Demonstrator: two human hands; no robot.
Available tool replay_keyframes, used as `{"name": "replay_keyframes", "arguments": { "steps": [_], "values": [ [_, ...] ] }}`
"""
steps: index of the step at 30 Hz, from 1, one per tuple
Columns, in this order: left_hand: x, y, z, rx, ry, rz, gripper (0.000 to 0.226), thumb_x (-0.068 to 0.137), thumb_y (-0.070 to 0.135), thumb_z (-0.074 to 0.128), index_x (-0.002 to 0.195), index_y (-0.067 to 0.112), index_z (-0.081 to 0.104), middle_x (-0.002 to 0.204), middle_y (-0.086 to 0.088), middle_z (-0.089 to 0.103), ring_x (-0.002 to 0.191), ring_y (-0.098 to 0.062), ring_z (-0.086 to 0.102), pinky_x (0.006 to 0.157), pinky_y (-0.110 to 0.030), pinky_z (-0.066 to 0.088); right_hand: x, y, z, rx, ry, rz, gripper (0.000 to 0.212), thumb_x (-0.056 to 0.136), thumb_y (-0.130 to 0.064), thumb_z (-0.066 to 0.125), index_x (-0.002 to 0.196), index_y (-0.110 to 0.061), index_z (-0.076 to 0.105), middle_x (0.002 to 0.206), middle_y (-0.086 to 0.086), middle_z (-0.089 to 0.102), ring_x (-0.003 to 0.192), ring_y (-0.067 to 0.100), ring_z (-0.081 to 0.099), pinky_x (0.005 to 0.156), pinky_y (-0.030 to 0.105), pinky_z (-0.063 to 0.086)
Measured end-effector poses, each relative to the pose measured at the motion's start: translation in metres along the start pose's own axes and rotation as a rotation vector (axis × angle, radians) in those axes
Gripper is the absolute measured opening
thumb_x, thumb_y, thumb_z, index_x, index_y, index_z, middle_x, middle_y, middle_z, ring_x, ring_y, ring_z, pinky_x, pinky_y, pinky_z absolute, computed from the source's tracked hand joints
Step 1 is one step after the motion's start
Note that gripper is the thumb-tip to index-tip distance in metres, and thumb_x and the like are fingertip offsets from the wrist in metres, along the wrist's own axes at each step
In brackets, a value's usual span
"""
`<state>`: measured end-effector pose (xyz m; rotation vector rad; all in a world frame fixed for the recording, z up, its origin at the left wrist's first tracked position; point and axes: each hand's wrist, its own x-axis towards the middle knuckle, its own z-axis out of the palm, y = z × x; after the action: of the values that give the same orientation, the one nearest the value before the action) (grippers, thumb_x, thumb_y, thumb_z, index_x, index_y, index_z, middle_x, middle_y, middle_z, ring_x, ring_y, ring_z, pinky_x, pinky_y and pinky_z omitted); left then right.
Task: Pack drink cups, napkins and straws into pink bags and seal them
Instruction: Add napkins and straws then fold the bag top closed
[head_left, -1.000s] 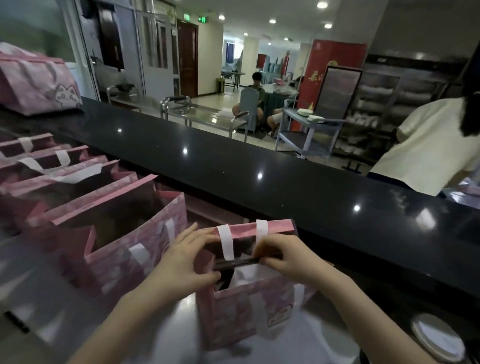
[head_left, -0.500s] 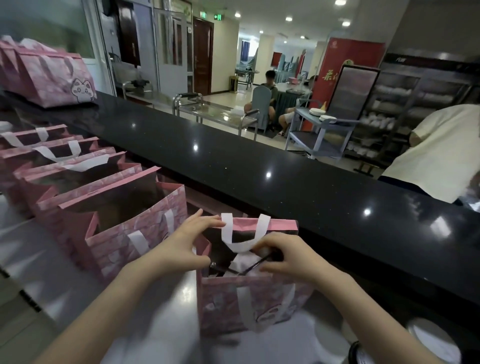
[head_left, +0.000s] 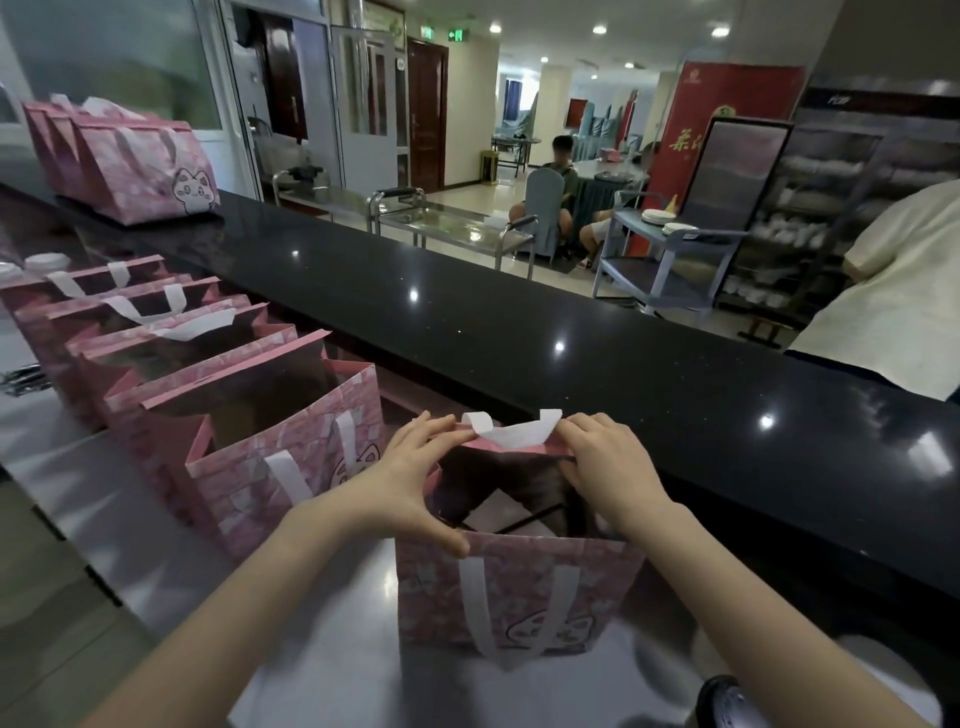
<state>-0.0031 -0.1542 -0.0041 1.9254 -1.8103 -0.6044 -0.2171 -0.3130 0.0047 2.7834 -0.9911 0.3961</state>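
Black counter: the raised black counter (head_left: 571, 332) ran from the far left to the right edge of the view, along the back edge of the worktop
Worktop: the steel worktop (head_left: 332, 639) lay below it and carried the bags
Open bags: a row of open bags (head_left: 291, 467) stood along the worktop's left part, mouths up, the nearest just beside the left hand
Closed bags: a group of closed bags (head_left: 140, 166) stood at the counter's far left end, well apart from the work
Pink bag: the pink bag (head_left: 431, 587) stood upright near the worktop's back edge, against the counter's foot, between the two forearms; its mouth was open, with the long axis running left to right
Left hand: the left hand (head_left: 405, 483) spanned the mouth at its left end, fingers reaching to the far rim and thumb down on the near rim, so it gripped the bag across the opening
Right hand: the right hand (head_left: 608, 473) gripped the far rim at its right end, fingers curled over the edge beside the handle
Far handle: the white far handle (head_left: 514, 434) lay folded along the far rim between the two sets of fingertips
Near handle: the near handle (head_left: 475, 608) hung down the front face
Contents: a white sheet (head_left: 493, 519), probably a napkin, and a dark straw (head_left: 540, 514) lay slantwise inside; no cup could be made out
Judgement: sealing seemed to be in hand; both hands sat equally near, one at each end of the mouth, so the far rim needed to come towards the person to meet the near rim
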Motion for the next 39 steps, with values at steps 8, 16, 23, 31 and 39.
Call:
{"name": "replay_keyframes", "arguments": {
  "steps": [8, 16, 23, 31, 39],
  "values": [
    [0.013, -0.008, 0.007, 0.069, 0.16, -0.029, 0.111, 0.052, 0.068, 0.077, 0.145, 0.047, 0.021, 0.157, 0.019, 0.004, 0.145, -0.005, -0.014, 0.117, -0.042, 0.009, -0.003, 0.011, 0.002, 0.527, 0.025, 0.175, 0.024, 0.094, -0.015, 0.051, 0.106, -0.024, 0.07, 0.101, -0.005, 0.067, 0.097, 0.016, 0.057, 0.084, 0.032, 0.045],
    [0.018, -0.002, 0.013, 0.117, 0.415, -0.022, 0.053, 0.056, 0.055, 0.083, 0.101, 0.035, 0.062, 0.096, 0.017, 0.057, 0.092, -0.008, 0.057, 0.082, -0.035, 0.051, -0.019, 0.024, -0.015, 0.642, -0.175, 0.121, 0.023, 0.091, -0.014, 0.061, 0.105, -0.028, 0.072, 0.098, -0.017, 0.067, 0.095, 0.002, 0.062, 0.085, 0.018, 0.048],
    [0.016, 0.003, 0.024, 0.24, 0.491, -0.101, 0.021, 0.07, 0.033, 0.075, 0.077, 0.03, 0.056, 0.081, 0.012, 0.058, 0.078, -0.012, 0.056, 0.063, -0.028, 0.048, -0.045, 0.022, -0.027, 0.625, -0.35, 0.048, 0.059, 0.069, -0.057, 0.076, 0.122, -0.039, 0.06, 0.112, -0.024, 0.06, 0.105, -0.007, 0.053, 0.091, 0.018, 0.045],
    [0.009, 0.001, 0.03, 0.275, 0.573, -0.042, 0.027, 0.071, 0.016, 0.079, 0.074, 0.022, 0.053, 0.069, 0.006, 0.057, 0.062, -0.015, 0.052, 0.051, -0.026, 0.045, -0.067, 0.01, -0.008, 0.5, -0.127, 0.097, 0.041, 0.077, -0.01, 0.065, 0.11, -0.034, 0.061, 0.102, -0.015, 0.063, 0.097, 0.01, 0.057, 0.082, 0.033, 0.05],
    [-0.001, -0.014, 0.029, 0.044, 0.485, 0.132, 0.022, 0.07, 0.0, 0.08, 0.072, 0.014, 0.063, 0.078, 0.001, 0.07, 0.072, -0.012, 0.064, 0.067, -0.029, 0.056, -0.078, 0.005, 0.011, 0.455, 0.031, 0.171, 0.024, 0.078, -0.007, 0.066, 0.087, -0.026, 0.054, 0.076, -0.007, 0.054, 0.069, 0.014, 0.053, 0.061, 0.035, 0.048]
  ]
}}
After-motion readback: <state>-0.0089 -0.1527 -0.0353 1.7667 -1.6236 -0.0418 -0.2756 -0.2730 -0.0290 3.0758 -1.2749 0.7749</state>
